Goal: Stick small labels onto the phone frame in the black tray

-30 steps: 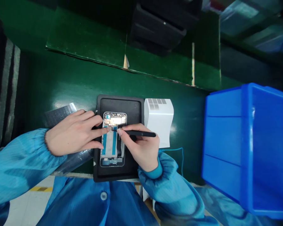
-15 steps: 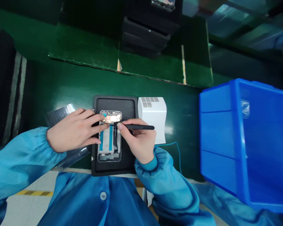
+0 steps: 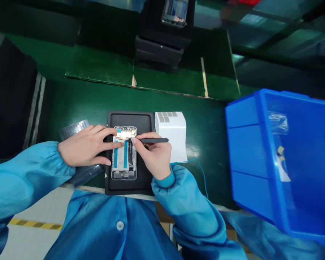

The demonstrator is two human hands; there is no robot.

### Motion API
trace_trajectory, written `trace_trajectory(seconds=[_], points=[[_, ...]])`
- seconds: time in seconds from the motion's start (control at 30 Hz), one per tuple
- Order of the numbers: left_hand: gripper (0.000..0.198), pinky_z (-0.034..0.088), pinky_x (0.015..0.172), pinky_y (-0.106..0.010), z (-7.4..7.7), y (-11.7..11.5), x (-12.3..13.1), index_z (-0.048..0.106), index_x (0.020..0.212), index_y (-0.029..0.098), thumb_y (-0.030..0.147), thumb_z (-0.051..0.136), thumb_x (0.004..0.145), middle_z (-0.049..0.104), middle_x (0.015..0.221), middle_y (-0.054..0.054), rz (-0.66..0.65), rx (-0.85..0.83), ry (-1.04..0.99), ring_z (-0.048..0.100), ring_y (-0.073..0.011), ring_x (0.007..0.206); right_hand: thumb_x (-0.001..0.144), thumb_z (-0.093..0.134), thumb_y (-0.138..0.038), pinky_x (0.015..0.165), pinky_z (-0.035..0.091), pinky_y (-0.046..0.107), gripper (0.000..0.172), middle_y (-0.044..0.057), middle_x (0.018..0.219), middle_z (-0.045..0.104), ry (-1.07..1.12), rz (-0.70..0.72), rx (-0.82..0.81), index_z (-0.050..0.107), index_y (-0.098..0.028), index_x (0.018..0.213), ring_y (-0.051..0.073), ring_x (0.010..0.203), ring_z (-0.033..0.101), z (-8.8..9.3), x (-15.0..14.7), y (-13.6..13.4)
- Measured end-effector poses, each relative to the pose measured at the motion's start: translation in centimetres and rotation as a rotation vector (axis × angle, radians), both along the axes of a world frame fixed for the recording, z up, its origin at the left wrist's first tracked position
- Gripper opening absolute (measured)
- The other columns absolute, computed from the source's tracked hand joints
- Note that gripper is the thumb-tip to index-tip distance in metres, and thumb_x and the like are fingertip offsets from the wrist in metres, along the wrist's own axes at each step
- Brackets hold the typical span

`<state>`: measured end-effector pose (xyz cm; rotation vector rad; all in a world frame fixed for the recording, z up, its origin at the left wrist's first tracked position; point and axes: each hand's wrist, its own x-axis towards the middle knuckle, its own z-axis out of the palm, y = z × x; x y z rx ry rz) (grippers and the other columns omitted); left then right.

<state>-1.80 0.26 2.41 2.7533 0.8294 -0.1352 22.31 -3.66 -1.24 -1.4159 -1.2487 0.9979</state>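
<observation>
An opened phone frame (image 3: pixel 124 155) with a circuit board at its top and blue strips down its middle lies on a black tray (image 3: pixel 130 119) on the green bench. My left hand (image 3: pixel 86 146) rests on the frame's left edge with fingers stretched across its upper part, holding nothing. My right hand (image 3: pixel 153 155) pinches a thin black stylus-like tool (image 3: pixel 151 140), whose tip touches the frame just below the circuit board.
A white box-shaped device (image 3: pixel 172 135) stands right of the tray, with a thin blue cable behind it. A large blue bin (image 3: pixel 246 144) is at the right. Black stacked trays (image 3: pixel 159 47) sit at the back. A silvery bag (image 3: pixel 73 128) lies under my left wrist.
The view has tilted and shifted, showing more of the back. Both hands keep the same hold on the phone frame and tool; the tool tip stays near the board.
</observation>
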Motion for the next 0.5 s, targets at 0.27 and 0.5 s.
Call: trace_trajectory(seconds=[0.27,0.5], points=[[0.055,0.05,0.092,-0.054,0.26,-0.01,0.49,0.054,0.145,0.035,0.056,0.056,0.094,0.045,0.149,-0.015,-0.007,0.003,0.03,0.051,-0.0369,0.119,0.08,0.079,-0.03,0.062,0.058,0.027,0.012,0.002,0.08,0.074,0.03,0.018,0.013,0.073,-0.021,0.085,0.015,0.067,0.069,-0.31,0.01,-0.01],[0.052,0.05,0.098,-0.054,0.35,-0.38,-0.35,0.058,0.142,0.035,0.053,0.061,0.093,0.046,0.152,-0.012,0.033,-0.058,-0.06,0.052,-0.0356,0.125,0.079,0.079,-0.033,0.06,0.058,0.028,0.015,0.003,0.079,0.075,0.027,0.007,-0.009,0.073,-0.02,0.082,0.016,0.066,0.069,-0.1,-0.14,0.14]])
